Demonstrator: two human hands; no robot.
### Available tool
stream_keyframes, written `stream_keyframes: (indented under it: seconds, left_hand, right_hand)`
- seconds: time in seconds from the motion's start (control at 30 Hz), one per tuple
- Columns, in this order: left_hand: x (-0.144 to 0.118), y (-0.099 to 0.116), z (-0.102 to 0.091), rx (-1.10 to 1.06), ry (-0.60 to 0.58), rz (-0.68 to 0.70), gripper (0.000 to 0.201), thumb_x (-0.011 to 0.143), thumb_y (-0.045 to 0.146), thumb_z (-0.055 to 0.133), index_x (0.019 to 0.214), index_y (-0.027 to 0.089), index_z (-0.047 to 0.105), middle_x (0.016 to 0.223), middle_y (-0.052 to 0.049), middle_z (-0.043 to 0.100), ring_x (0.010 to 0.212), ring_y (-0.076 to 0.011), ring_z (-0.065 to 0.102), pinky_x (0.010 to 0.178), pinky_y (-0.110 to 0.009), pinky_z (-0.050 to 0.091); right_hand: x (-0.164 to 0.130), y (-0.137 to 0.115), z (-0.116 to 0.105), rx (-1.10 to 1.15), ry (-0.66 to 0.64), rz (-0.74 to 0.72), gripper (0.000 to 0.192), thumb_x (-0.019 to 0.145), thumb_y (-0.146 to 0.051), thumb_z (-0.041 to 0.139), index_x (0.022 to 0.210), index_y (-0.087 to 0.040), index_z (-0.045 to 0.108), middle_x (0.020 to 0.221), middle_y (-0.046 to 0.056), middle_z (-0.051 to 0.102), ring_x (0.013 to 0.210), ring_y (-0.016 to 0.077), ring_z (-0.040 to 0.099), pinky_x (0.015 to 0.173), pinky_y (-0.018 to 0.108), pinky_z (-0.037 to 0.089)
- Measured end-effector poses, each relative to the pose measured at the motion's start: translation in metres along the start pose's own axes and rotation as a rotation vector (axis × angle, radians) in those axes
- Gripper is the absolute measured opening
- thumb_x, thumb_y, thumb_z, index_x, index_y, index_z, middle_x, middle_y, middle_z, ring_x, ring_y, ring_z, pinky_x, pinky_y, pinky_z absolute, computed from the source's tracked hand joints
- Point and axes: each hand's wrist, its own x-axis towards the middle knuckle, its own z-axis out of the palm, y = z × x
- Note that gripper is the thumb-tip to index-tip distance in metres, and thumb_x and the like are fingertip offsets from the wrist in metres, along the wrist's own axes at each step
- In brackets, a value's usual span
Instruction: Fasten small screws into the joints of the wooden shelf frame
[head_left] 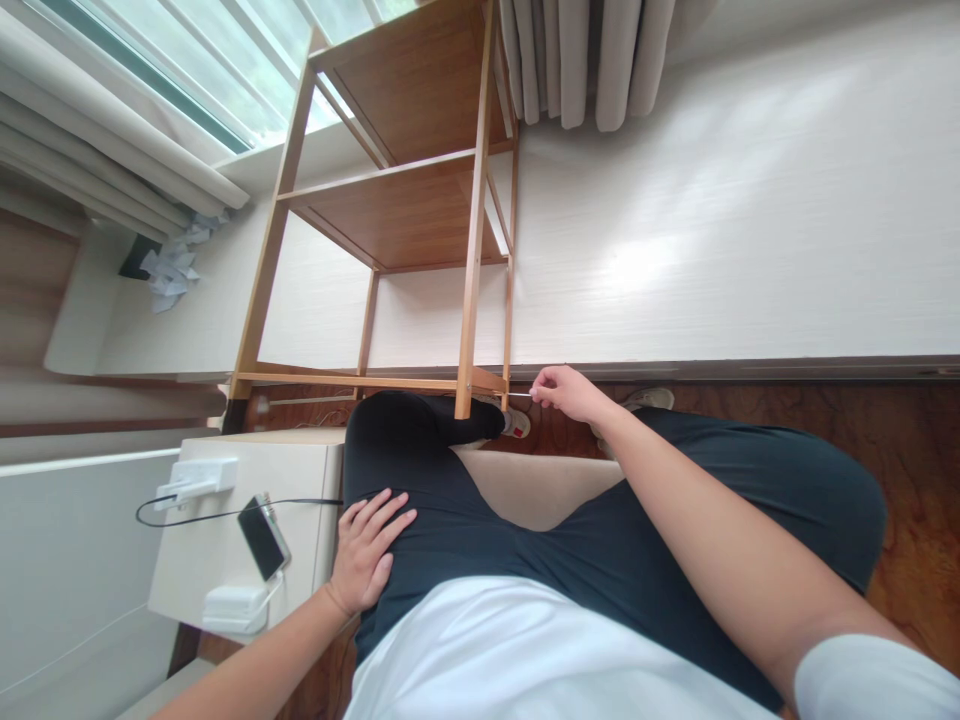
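Observation:
A brown wooden rack (469, 290) with two panel shelves stands before me, its lower end by my legs. My right hand (566, 393) is closed, thumb and fingertips pinching a thin silvery rod (519, 395), like a hex key. The rod's far end meets the rack's lower right post; whether it sits in a screw there is too small to tell. Resting on my left thigh, my left hand (369, 550) is open with its fingers spread and holds nothing.
At left, a white cabinet (300, 540) bears a dark phone-like device (264, 537), a power strip (199, 480) and a white box (234, 608) with cables. Behind the rack runs a pale ledge (712, 230), with curtains (592, 60) and crumpled paper (171, 270).

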Motion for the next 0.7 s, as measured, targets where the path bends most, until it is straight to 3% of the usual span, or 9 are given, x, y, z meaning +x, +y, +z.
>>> stream_keyframes:
  seconds: [0.2, 0.3, 0.53, 0.7]
  left_hand:
    - [0.0, 0.001, 0.001, -0.02, 0.003, -0.037, 0.055, 0.095, 0.035, 0.035, 0.143, 0.026, 0.061, 0.147, -0.01, 0.06, 0.143, -0.0313, 0.046, 0.114, -0.052, 0.029]
    - [0.0, 0.002, 0.002, -0.025, 0.011, -0.034, 0.055, 0.096, 0.036, 0.034, 0.143, 0.026, 0.06, 0.147, -0.01, 0.061, 0.143, -0.031, 0.046, 0.114, -0.052, 0.028]
    - [0.0, 0.003, 0.001, -0.026, -0.009, -0.058, 0.055, 0.097, 0.037, 0.033, 0.143, 0.026, 0.061, 0.146, -0.01, 0.061, 0.143, -0.0304, 0.045, 0.115, -0.051, 0.028]
    - [0.0, 0.003, 0.001, -0.023, -0.003, -0.057, 0.055, 0.098, 0.038, 0.032, 0.141, 0.025, 0.063, 0.145, -0.011, 0.062, 0.143, -0.0306, 0.046, 0.115, -0.051, 0.028]
  right_hand:
    - [-0.005, -0.009, -0.006, -0.35, 0.077, -0.232, 0.011, 0.086, -0.023, 0.069, 0.077, -0.02, 0.065, 0.081, 0.002, 0.072, 0.076, 0.0163, 0.061, 0.069, 0.027, 0.041]
    - [-0.006, -0.011, -0.007, -0.417, 0.077, -0.285, 0.009, 0.085, -0.02, 0.069, 0.077, -0.02, 0.066, 0.08, 0.001, 0.07, 0.074, 0.016, 0.059, 0.068, 0.027, 0.039]
    - [-0.007, -0.011, -0.008, -0.274, 0.053, -0.116, 0.022, 0.088, -0.04, 0.07, 0.078, -0.02, 0.07, 0.081, 0.002, 0.073, 0.075, 0.0177, 0.063, 0.068, 0.028, 0.043]
    - [-0.004, -0.007, -0.005, -0.119, -0.028, -0.08, 0.024, 0.092, -0.035, 0.064, 0.074, -0.019, 0.066, 0.076, 0.003, 0.074, 0.067, 0.0156, 0.064, 0.066, 0.027, 0.045]
